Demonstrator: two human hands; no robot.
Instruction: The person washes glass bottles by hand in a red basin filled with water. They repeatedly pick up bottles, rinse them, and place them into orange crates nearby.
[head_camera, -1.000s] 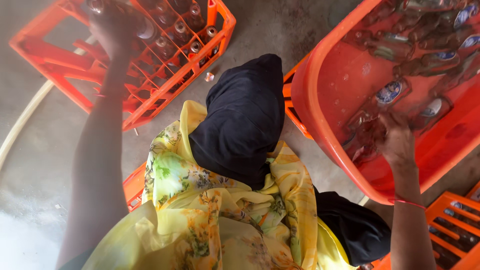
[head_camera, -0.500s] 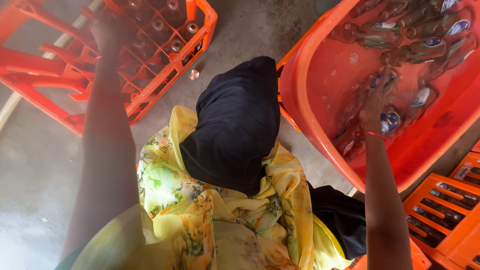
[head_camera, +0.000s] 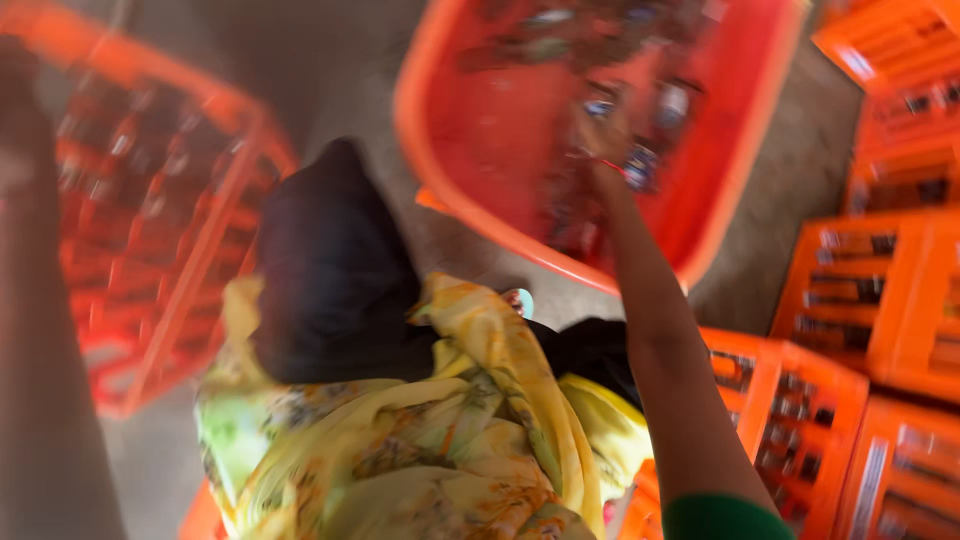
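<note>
A bottle-sorting yard or depot: stacked orange plastic bottle crates (head_camera: 850, 300) on a bare concrete floor (head_camera: 780, 190), beside a large orange plastic tub (head_camera: 450, 150) of bottles.

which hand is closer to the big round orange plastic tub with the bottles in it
Right. The right hand reaches down inside the big round orange plastic tub, among the bottles. The left hand is far off over the orange bottle crate.
</note>
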